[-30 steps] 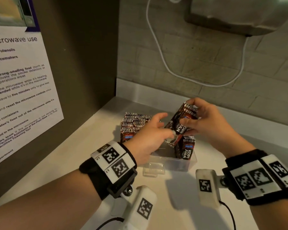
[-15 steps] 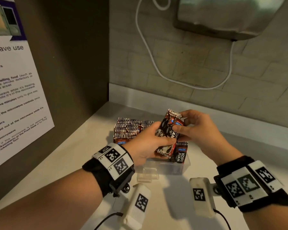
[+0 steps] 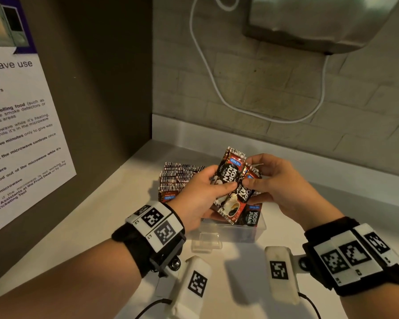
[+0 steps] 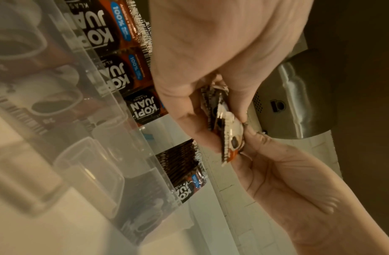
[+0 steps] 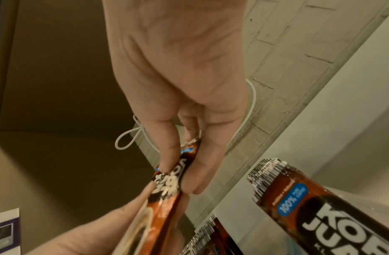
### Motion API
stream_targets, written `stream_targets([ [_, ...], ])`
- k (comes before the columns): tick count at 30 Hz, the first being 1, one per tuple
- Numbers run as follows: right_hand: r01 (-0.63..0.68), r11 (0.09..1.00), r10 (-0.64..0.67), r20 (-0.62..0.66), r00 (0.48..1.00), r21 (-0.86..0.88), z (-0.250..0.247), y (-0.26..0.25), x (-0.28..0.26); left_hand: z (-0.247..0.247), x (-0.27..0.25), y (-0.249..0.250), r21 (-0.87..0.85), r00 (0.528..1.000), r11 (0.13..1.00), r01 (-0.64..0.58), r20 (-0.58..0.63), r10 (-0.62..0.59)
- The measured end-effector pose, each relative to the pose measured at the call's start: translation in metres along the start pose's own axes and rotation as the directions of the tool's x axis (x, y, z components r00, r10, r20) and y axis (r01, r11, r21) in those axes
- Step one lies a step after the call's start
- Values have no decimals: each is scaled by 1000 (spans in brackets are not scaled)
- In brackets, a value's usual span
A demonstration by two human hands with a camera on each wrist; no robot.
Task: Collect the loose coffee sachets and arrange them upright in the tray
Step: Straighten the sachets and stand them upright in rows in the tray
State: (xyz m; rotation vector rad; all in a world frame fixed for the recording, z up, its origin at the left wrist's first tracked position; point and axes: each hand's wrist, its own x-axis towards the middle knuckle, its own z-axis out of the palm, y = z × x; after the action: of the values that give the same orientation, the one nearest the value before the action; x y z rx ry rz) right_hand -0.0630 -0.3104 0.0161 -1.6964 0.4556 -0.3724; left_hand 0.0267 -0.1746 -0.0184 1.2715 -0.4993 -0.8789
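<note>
I stand at a pale counter (image 3: 106,217) tucked into a corner, with a microwave notice (image 3: 21,125) on the dark panel to my left, a brick-pattern wall (image 3: 286,93) behind, and a white cable (image 3: 207,72) looping down from a metal appliance (image 3: 309,21) mounted on it. My left hand (image 3: 198,199) and right hand (image 3: 279,185) both pinch a small bunch of coffee sachets (image 3: 233,185), fingers curled round it, just above the clear tray (image 3: 256,231). More sachets stand upright in the tray (image 3: 182,178).
</note>
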Motion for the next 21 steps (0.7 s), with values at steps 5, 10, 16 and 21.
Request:
stream_targets([
  [5,-25,1000,25,-27,999,11,-1,0,1,2,-2,1,-37,999,999,29,-34,-31],
  [10,-17,1000,17,-28,999,-3,0,0,1,1,-1,0,-22,996,1000,15,-86,-17],
  [16,-5,1000,5,16,1000,-4,-1,0,-2,5,-2,0,14,996,998,59,-72,-57],
  [21,42,999,-42,-33,999,-15,-13,-4,-3,5,1,-1,8,985,997,73,-158,-71],
])
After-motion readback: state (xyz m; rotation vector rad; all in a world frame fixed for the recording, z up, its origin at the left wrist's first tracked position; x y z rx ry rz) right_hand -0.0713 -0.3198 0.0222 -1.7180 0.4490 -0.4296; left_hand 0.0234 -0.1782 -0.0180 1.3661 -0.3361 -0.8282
